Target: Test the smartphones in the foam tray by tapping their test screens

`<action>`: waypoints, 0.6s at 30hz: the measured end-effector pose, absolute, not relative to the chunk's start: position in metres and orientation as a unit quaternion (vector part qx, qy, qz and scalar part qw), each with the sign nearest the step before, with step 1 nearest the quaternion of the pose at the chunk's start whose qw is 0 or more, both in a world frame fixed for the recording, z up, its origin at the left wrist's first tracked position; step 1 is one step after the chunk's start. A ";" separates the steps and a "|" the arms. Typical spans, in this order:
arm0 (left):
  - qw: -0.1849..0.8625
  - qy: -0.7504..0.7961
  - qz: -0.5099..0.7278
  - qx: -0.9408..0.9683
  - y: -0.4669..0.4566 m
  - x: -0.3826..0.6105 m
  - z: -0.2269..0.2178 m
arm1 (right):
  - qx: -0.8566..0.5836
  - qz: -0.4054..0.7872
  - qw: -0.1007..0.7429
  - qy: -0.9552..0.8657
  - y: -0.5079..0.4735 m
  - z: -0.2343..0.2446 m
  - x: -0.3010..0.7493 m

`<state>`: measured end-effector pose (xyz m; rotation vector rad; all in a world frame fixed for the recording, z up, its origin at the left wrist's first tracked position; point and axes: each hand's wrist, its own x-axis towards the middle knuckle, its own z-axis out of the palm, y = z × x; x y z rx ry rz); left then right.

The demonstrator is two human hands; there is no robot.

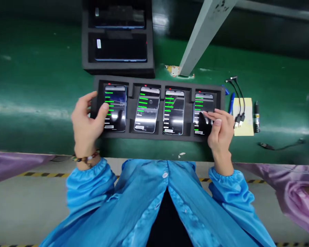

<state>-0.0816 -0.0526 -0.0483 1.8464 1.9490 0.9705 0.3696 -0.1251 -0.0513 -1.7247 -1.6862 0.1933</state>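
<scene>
At the tray's (175,137) left edge, by the bench's (41,85) near edge, the left hand (89,121) has thumb and fingers spread apart, thumb over the leftmost phone (117,111). The second phone (147,111) and third phone (174,113) lie between the hands. At the tray's right end the rightmost phone (199,120), long axis running far edge to near, lies just left of the nearer right hand (220,129), whose loosely parted fingers reach over it; contact is unclear.

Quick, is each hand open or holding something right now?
Left hand: open, spread at the left end of the black rectangular foam tray; firm grip unclear.
Right hand: open, loosely bent over the rightmost black rectangular phone, nothing visibly held.
</scene>
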 end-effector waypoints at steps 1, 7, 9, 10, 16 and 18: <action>0.124 0.670 0.321 0.658 -0.051 -0.079 -0.049 | -0.672 0.077 0.347 -0.650 -0.126 -0.052 0.370; 0.091 0.644 0.303 0.696 -0.054 -0.079 -0.052 | -0.681 0.066 0.316 -0.657 -0.129 -0.053 0.372; 0.088 0.644 0.298 0.699 -0.054 -0.079 -0.050 | -0.678 0.062 0.322 -0.658 -0.130 -0.050 0.365; 0.087 0.644 0.300 0.698 -0.055 -0.078 -0.049 | -0.671 0.066 0.326 -0.663 -0.129 -0.049 0.359; 0.095 0.640 0.351 0.677 -0.062 -0.076 -0.048 | -0.575 0.130 0.280 -0.758 -0.122 -0.041 0.313; 0.111 0.637 0.377 0.663 -0.065 -0.079 -0.050 | -0.569 0.136 0.272 -0.764 -0.118 -0.038 0.301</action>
